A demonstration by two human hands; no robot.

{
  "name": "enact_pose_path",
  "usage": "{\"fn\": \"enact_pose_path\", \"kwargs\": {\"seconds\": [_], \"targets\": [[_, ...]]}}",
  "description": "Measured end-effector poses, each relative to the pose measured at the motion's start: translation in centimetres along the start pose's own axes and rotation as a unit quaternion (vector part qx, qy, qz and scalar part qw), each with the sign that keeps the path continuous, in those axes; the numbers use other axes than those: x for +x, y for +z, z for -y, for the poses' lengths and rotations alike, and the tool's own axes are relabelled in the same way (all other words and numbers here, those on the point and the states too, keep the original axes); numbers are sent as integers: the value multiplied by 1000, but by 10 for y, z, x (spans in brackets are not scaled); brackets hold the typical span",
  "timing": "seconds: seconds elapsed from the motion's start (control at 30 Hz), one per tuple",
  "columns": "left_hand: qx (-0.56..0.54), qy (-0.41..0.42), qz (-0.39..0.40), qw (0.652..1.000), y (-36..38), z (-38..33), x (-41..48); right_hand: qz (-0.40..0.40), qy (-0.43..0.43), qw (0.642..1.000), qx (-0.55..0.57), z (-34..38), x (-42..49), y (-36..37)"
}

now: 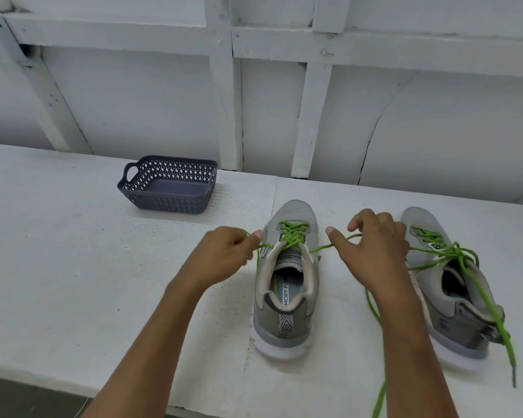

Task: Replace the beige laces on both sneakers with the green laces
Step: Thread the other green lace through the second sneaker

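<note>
Two grey sneakers stand on the white table, toes pointing away from me. The left sneaker [287, 285] is laced with a green lace [293, 235] through its eyelets. My left hand [224, 254] pinches one free end of that lace to the left of the shoe. My right hand [375, 245] grips the other end to the right, and the lace runs taut across between them. The right sneaker [453, 294] carries a green lace [456, 254] with loose ends trailing over its heel and down past the table's front edge.
A dark grey plastic basket [168, 184], with nothing showing inside, sits at the back left of the table [73, 267]. A white panelled wall rises right behind the table. The table's front edge runs along the lower left.
</note>
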State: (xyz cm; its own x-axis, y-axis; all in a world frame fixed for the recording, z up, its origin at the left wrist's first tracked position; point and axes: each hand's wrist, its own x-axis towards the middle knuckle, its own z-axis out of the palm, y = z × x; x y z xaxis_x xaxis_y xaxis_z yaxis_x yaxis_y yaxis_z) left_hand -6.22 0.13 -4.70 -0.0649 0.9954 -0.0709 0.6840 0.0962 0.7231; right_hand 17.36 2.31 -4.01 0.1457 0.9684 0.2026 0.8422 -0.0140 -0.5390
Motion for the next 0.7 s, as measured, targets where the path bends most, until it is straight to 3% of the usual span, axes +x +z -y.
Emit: {"fn": "enact_pose_path", "kwargs": {"seconds": [0.13, 0.23, 0.33, 0.53, 0.7], "targets": [[-109, -66, 15, 992, 12, -2, 5, -20, -4, 1000, -12, 6, -4, -3], [-128, -69, 23, 989, 15, -5, 11, 125, 35, 991, -15, 9, -4, -4], [-172, -58, 35, 983, 15, -13, 16, 207, 60, 970, 111, 9, -5, 5], [-234, -45, 56, 970, 16, -28, 20, 170, 108, 883, 424, 13, 0, 13], [-331, -24, 75, 940, 9, -41, 27, 132, 82, 858, 490, 26, 14, 6]]}}
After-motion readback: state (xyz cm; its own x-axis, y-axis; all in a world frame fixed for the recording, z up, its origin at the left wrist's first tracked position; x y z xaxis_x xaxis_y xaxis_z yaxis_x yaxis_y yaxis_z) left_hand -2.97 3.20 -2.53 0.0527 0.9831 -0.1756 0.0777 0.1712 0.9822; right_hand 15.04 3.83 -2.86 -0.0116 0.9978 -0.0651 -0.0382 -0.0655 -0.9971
